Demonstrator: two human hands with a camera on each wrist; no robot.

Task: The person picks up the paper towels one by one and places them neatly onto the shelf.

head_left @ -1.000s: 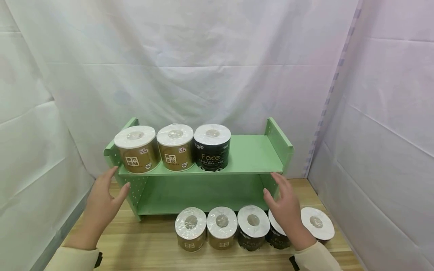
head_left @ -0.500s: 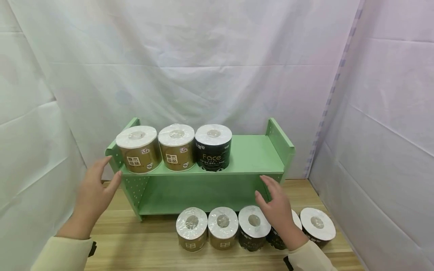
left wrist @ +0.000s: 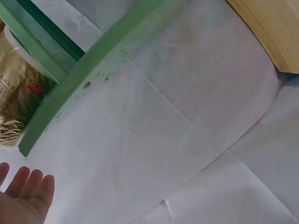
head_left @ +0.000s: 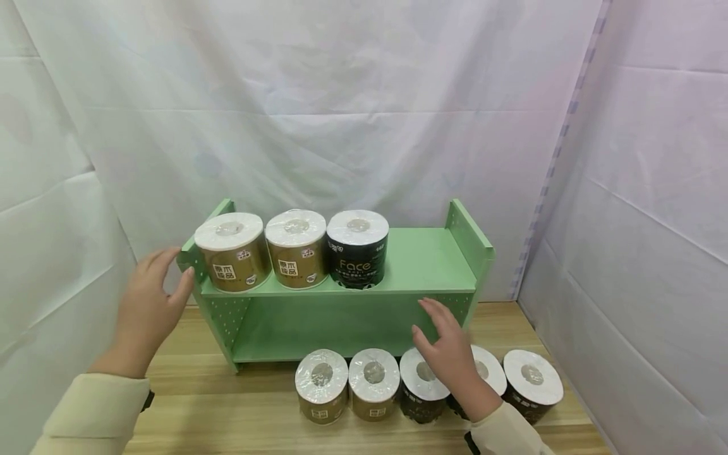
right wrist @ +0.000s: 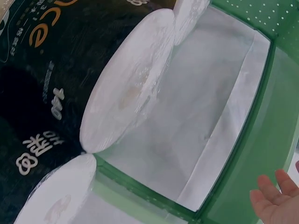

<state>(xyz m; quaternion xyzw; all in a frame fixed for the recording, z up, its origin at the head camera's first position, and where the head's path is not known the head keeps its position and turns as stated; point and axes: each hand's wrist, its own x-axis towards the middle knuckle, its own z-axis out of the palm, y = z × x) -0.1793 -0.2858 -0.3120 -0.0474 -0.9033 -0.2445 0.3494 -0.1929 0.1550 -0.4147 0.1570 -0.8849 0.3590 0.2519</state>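
Rolls (head_left: 296, 262) stood three up on the green shelf (head_left: 432, 259), five more in front on the bench (head_left: 250, 411). Left hand (head_left: 149, 300) was beside the shelf's left end, right hand (head_left: 449, 351) near the black bench rolls (head_left: 419, 404); each grip apart, empty. Step looked between grasps; next probably called for closing round a bench roll. Right arm partly hid the fourth; right-hand contact unclear.

The right forearm (head_left: 471, 388) partly hides a black roll (head_left: 491, 368) on the table (head_left: 227, 411).
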